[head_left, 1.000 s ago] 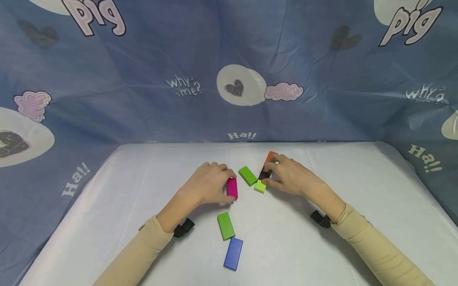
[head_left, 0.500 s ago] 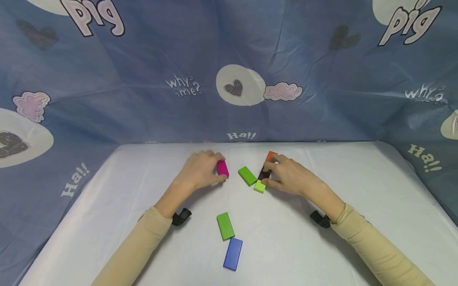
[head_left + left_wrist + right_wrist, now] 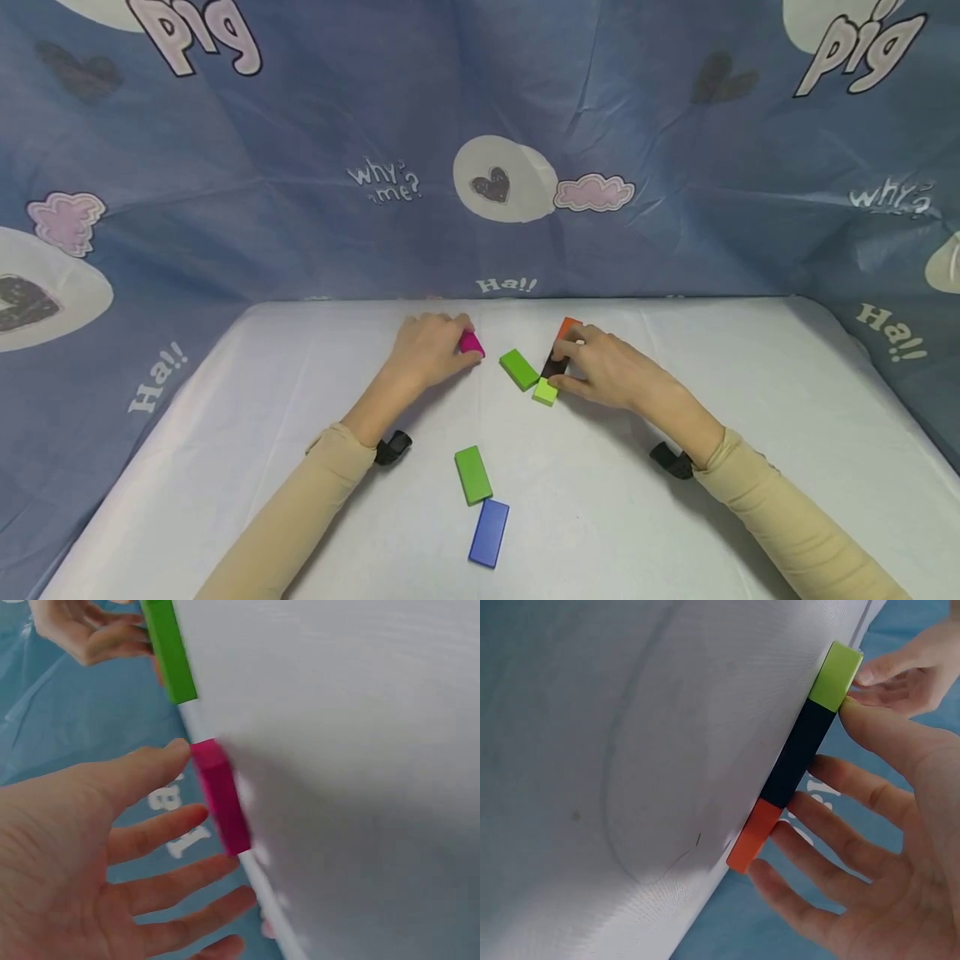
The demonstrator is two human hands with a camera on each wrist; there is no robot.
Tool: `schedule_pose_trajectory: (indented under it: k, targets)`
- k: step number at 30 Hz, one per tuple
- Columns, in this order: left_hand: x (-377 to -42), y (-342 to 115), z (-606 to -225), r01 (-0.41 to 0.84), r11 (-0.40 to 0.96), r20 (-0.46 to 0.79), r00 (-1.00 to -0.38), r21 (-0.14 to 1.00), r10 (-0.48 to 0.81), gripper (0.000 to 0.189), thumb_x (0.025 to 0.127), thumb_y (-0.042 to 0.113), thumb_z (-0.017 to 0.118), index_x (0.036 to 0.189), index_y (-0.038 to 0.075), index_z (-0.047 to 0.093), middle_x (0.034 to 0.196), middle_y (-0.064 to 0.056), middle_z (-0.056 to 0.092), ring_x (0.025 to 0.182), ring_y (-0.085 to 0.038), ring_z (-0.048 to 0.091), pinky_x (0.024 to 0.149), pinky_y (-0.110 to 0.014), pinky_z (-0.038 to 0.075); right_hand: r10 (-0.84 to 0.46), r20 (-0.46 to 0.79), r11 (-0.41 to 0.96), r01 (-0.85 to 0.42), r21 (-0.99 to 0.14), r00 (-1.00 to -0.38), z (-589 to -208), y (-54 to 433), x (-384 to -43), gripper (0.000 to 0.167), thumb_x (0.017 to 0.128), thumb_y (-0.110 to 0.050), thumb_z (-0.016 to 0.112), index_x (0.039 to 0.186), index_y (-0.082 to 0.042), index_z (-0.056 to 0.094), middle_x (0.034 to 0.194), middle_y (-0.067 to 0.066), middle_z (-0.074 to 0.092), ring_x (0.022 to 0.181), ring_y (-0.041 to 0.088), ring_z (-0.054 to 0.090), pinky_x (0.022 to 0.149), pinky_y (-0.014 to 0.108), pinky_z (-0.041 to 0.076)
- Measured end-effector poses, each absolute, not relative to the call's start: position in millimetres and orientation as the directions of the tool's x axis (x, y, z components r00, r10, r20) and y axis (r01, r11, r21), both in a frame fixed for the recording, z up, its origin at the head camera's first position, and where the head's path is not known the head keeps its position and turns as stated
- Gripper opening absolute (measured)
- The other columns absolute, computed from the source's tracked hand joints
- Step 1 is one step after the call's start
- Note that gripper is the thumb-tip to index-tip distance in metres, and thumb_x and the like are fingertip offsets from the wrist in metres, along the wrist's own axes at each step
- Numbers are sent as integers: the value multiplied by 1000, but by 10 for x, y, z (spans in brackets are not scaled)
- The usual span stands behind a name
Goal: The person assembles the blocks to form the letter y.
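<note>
My left hand (image 3: 429,348) pinches a magenta block (image 3: 471,343) by its ends. In the left wrist view the thumb is at one end of the magenta block (image 3: 220,796), with fingertips along its side and other end. My right hand (image 3: 617,367) touches a row of an orange block (image 3: 567,327), a black block (image 3: 553,367) and a lime block (image 3: 545,392). The right wrist view shows the three end to end, the thumb by the lime block (image 3: 835,677) and extended fingers along the black and orange ones. A green block (image 3: 519,369) lies slanted, its corner at the row.
A second green block (image 3: 472,475) and a blue block (image 3: 489,533) lie nearer the front on the white tabletop (image 3: 600,517), close to corner to corner. Behind the table hangs a blue printed cloth (image 3: 337,233). Black wrist straps show at both sleeves.
My left hand has carried the magenta block away from me and to the left, then slightly back right, turning it to a slant. The right hand and the other blocks have stayed put.
</note>
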State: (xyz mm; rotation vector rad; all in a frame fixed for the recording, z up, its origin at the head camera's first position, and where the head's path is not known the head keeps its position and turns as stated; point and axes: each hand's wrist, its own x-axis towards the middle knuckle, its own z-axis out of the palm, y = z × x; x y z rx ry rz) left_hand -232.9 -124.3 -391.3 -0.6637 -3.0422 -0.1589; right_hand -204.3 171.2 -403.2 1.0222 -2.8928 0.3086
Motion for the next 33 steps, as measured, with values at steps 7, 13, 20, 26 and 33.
schedule_pose_trajectory:
  k: [7, 13, 20, 26, 33]
  targets:
    - [-2256, -1234, -3768, 436, 898, -27, -898, 62, 439, 26, 95, 30, 83, 119, 20, 83, 111, -3, 83, 100, -27, 77, 86, -50, 60, -615, 121, 760, -627, -173, -779, -4018, 1713, -2046, 32, 96, -37, 82, 113, -11, 77, 119, 12, 70, 92, 23, 62, 81, 47, 60]
    - [-2203, -1144, -3791, 458, 889, -58, -887, 28, 459, 33, 98, 27, 79, 130, 19, 79, 122, -9, 81, 110, -37, 77, 94, -56, 61, -614, 118, 762, -625, -171, -781, -4021, 1715, -2039, 33, 96, -38, 82, 113, -10, 77, 117, 11, 70, 93, 23, 62, 83, 47, 60]
    - [-2169, -1046, -3841, 471, 882, -41, -881, 29, 472, 39, 102, 28, 75, 139, 18, 74, 136, -13, 75, 115, -40, 74, 101, -58, 59, -619, 119, 757, -630, -175, -776, -4034, 1703, -2041, 33, 96, -38, 82, 113, -10, 78, 117, 12, 70, 91, 22, 61, 82, 46, 59]
    - [-2161, -1012, -3851, 495, 868, -31, -868, 48, 496, 36, 105, 25, 70, 140, 18, 73, 141, -12, 73, 119, -40, 72, 103, -57, 58, -614, 121, 761, -626, -173, -780, -4026, 1709, -2047, 34, 95, -38, 83, 114, -9, 77, 114, 12, 69, 86, 21, 61, 78, 42, 59]
    - [-2167, -999, -3885, 515, 855, -20, -856, 55, 517, 37, 105, 25, 70, 141, 17, 73, 143, -13, 72, 119, -40, 71, 102, -55, 59, -617, 119, 758, -628, -177, -778, -4035, 1711, -2054, 34, 95, -38, 83, 114, -9, 77, 112, 10, 68, 85, 20, 59, 77, 41, 58]
